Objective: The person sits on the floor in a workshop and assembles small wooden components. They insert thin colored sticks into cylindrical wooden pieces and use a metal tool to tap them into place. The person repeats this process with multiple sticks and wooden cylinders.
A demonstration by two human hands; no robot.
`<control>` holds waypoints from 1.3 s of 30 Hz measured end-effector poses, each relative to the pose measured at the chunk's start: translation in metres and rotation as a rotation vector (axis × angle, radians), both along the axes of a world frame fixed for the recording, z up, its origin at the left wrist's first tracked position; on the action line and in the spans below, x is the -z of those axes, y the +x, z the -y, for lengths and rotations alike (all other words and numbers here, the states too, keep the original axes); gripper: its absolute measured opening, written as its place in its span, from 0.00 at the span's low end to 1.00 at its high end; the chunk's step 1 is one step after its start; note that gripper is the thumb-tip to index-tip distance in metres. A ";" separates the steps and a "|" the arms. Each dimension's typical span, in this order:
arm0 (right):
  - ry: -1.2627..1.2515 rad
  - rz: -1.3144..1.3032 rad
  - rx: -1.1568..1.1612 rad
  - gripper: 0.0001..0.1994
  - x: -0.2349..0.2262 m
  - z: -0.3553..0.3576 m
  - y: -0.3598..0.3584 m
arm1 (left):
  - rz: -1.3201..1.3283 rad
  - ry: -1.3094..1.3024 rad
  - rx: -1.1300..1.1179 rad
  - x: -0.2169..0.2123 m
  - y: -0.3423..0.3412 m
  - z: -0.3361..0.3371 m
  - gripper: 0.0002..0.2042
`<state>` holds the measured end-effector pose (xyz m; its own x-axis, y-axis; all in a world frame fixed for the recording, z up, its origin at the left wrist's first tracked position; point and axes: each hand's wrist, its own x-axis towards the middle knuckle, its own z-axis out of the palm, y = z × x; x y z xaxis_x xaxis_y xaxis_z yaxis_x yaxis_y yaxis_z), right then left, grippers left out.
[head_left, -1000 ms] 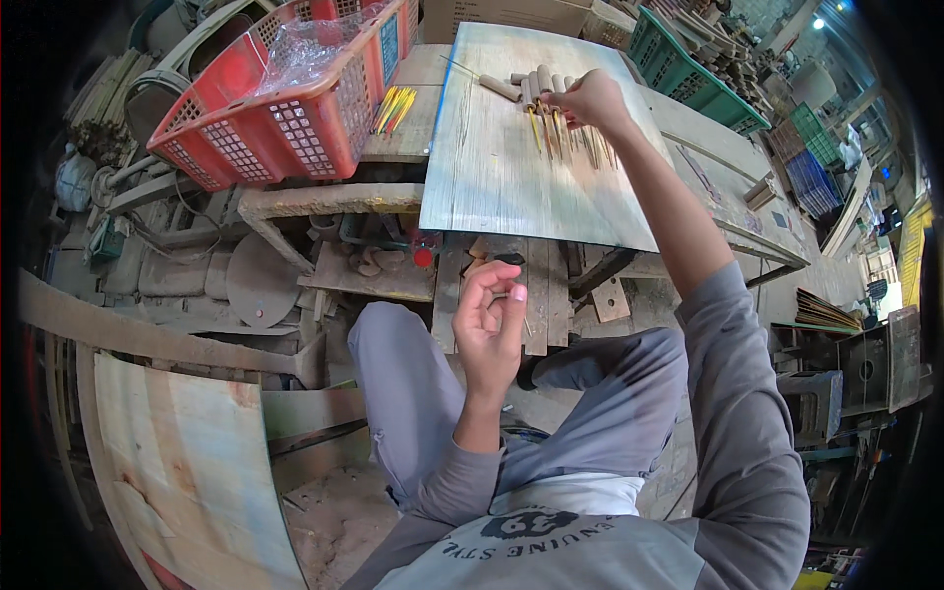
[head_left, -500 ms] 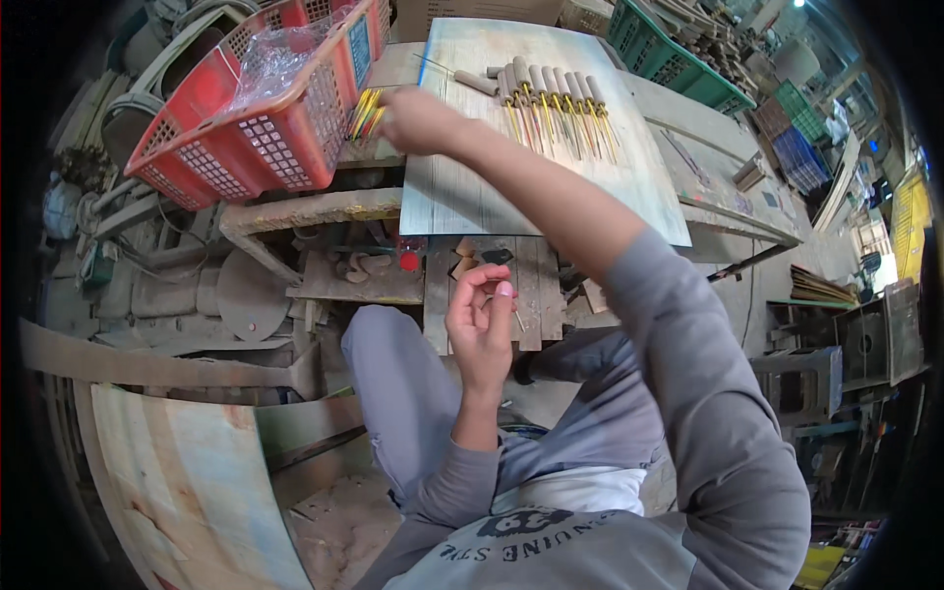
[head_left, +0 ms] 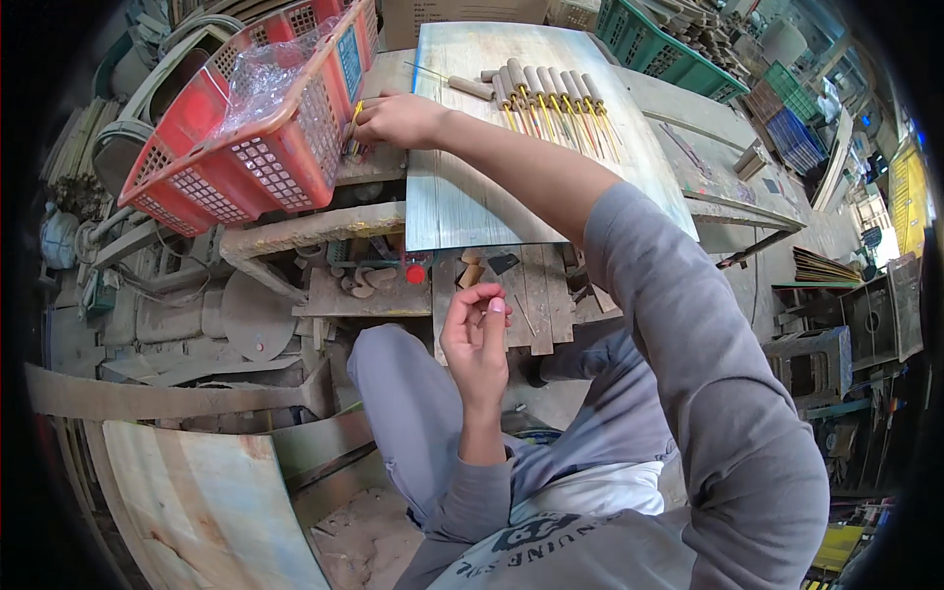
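Observation:
My right hand (head_left: pixel 401 120) reaches over the far left of the bench, its bent fingers closed at a bundle of thin yellow and coloured sticks (head_left: pixel 354 116) beside the red crate. The hand hides part of the bundle. Over my lap my left hand (head_left: pixel 478 339) is raised, fingers curled and thumb against them; anything pinched there is too small to make out. On the pale board (head_left: pixel 452 202) lies a row of round wooden handles (head_left: pixel 551 84) with yellow collars and thin coloured rods. One separate handle (head_left: pixel 471 88) with a thin rod lies to their left.
A red plastic crate (head_left: pixel 251 162) with clear plastic wrap stands at the left. Behind to the right is a green crate (head_left: pixel 669 54) of wood pieces. Below the bench, a low plank shelf (head_left: pixel 539 305) holds wood scraps and a red round cap (head_left: pixel 415 273).
My right hand has moved slightly left and down onto the coloured sticks, now covering more of them. My left hand stays curled in nearly the same place. The view has shifted a little.

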<state>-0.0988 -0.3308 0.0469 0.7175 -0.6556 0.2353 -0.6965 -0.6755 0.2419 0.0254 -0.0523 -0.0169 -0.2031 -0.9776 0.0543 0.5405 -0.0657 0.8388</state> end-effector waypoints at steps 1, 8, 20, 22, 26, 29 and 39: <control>-0.056 0.043 -0.054 0.12 0.002 0.002 -0.004 | -0.011 0.002 0.010 0.001 -0.001 0.000 0.06; 0.222 0.070 0.107 0.11 0.002 0.009 0.009 | 0.009 0.002 0.034 0.006 -0.005 -0.001 0.06; -0.022 0.441 -0.077 0.09 -0.028 -0.025 -0.012 | 0.001 -0.008 0.069 0.005 -0.017 -0.001 0.06; 0.031 0.592 -0.100 0.09 -0.053 -0.062 -0.020 | -0.016 -0.014 0.081 0.008 -0.018 0.000 0.06; 0.013 0.919 0.210 0.10 -0.084 -0.157 -0.053 | -0.005 -0.014 0.058 0.012 -0.010 0.001 0.06; -0.501 0.790 0.523 0.08 -0.095 -0.225 -0.158 | -0.007 -0.023 0.093 0.007 -0.018 -0.002 0.06; -0.587 0.595 1.502 0.18 -0.034 -0.368 -0.415 | 0.014 -0.039 0.192 0.006 -0.040 -0.014 0.05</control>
<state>-0.5143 0.0376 0.0806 -0.6653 -0.3554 0.6566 -0.6659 0.6801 -0.3066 -0.0151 -0.0384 -0.0226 -0.3867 -0.9181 0.0869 0.5090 -0.1339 0.8503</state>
